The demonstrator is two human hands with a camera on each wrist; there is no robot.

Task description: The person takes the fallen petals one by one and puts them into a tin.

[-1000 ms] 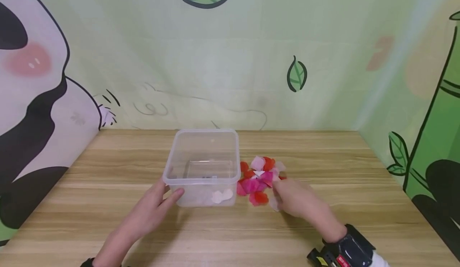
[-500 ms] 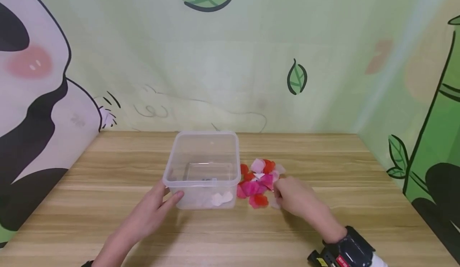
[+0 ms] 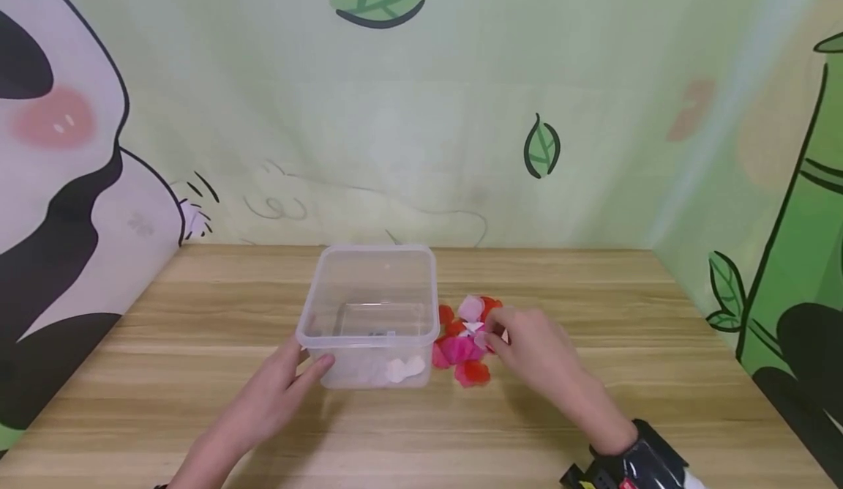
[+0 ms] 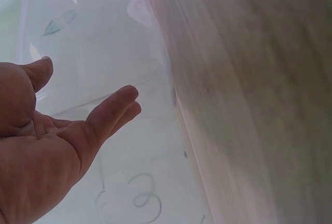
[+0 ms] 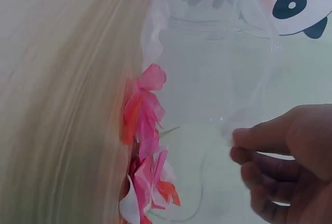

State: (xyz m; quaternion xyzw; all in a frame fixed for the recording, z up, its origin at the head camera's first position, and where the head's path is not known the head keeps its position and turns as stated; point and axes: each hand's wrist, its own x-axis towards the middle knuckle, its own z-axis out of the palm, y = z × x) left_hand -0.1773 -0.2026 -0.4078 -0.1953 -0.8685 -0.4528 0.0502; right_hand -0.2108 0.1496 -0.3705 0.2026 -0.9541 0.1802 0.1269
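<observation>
Pinching a pale petal point(image 5: 229, 130) between thumb and fingertips: right hand point(image 3: 530, 342), up off the counter point(image 3: 560, 277) by the look of the right wrist view. Key relation: clear tub point(image 3: 369, 342) sits to that hand's left, open side up, with the petal pile point(image 3: 464, 350) in between, right beside the tub wall. Tub looks near square from above, no obvious long axis. Left hand point(image 3: 276, 386) is the nearer one to the tub: at its near-left corner, thumb on the front, fingers straight and spread from the thumb, steadying it, I'd judge. White petals point(image 3: 405, 368) show low through the tub's front wall. Can't tell whether the pinch clears the rim height.
</observation>
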